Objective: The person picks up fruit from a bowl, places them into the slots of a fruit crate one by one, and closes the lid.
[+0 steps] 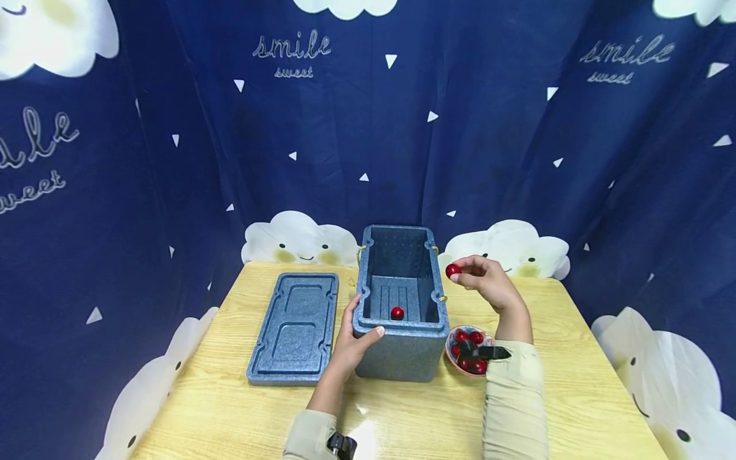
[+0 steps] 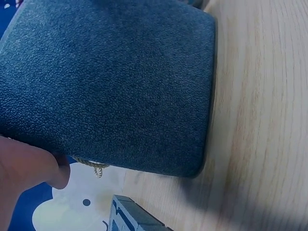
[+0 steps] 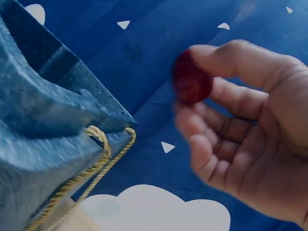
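Note:
A deep blue-grey foam box point(image 1: 399, 354) stands uncovered on the table, with one small round red fruit point(image 1: 397, 313) on its floor. My left hand point(image 1: 352, 345) grips the box's near left corner, thumb over the front rim and fingers along the left side. Between thumb and fingertips, my right hand point(image 1: 489, 281) pinches another shiny red fruit point(image 3: 192, 79), just outside the box's right rim and above the table. Below the right forearm sits a patterned bowl point(image 1: 450, 364) of several such red fruits point(image 1: 476, 337), partly hidden by the wrist strap.
The box's blue-grey lid point(image 1: 294, 326) lies flat on the wooden table point(image 1: 218, 390), left of the box. Yellow cord point(image 3: 96, 166) runs through notches along the box's sides. A dark blue curtain point(image 1: 368, 115) with white clouds hangs behind and beside the table.

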Action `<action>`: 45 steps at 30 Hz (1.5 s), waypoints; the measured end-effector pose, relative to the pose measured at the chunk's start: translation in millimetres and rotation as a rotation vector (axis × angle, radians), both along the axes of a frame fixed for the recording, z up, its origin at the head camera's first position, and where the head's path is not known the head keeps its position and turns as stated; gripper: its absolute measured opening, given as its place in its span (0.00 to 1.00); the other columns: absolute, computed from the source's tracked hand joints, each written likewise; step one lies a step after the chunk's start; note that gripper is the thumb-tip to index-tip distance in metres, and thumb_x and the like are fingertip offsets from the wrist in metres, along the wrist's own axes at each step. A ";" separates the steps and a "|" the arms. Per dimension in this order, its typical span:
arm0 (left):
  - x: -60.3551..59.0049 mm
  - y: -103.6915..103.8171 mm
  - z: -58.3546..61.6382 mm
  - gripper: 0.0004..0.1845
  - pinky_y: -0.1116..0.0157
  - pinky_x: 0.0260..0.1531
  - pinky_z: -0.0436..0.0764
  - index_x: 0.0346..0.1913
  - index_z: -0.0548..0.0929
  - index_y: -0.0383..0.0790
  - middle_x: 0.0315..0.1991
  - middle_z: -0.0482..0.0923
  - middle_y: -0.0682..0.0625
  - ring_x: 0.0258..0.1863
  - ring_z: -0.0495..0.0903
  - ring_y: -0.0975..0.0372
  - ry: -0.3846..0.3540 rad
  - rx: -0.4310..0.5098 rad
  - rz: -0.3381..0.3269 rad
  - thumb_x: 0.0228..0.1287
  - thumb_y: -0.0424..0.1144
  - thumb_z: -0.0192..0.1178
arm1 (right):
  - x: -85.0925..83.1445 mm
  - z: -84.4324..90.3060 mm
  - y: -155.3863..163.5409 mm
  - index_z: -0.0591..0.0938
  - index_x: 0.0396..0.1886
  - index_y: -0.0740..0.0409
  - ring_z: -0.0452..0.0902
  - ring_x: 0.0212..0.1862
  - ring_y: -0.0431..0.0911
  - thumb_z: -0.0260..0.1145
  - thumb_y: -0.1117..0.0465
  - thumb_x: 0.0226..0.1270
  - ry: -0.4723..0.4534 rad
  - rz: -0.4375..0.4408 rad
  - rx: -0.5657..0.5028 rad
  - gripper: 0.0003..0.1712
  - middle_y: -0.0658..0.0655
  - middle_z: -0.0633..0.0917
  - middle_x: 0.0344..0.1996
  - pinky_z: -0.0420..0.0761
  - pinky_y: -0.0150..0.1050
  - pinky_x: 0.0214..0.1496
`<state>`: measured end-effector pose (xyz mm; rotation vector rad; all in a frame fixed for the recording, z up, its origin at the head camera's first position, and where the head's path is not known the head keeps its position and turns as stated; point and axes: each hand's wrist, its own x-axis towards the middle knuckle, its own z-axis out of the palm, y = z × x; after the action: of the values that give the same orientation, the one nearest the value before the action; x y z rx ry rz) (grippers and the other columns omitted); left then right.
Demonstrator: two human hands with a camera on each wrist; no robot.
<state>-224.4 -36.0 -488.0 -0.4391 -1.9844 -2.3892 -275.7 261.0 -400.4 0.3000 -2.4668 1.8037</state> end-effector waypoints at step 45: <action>-12.6 1.7 -20.8 0.44 0.63 0.55 0.66 0.71 0.52 0.43 0.65 0.59 0.38 0.57 0.65 0.53 -0.016 0.079 -0.029 0.53 0.23 0.62 | -55.7 3.6 -58.4 0.80 0.45 0.66 0.76 0.32 0.47 0.69 0.70 0.52 -0.357 0.371 0.209 0.18 0.58 0.83 0.31 0.79 0.41 0.39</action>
<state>-237.0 -34.3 -508.8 -0.4504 -1.8947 -2.4859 -331.3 202.7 -396.8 0.5212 -3.0289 1.8655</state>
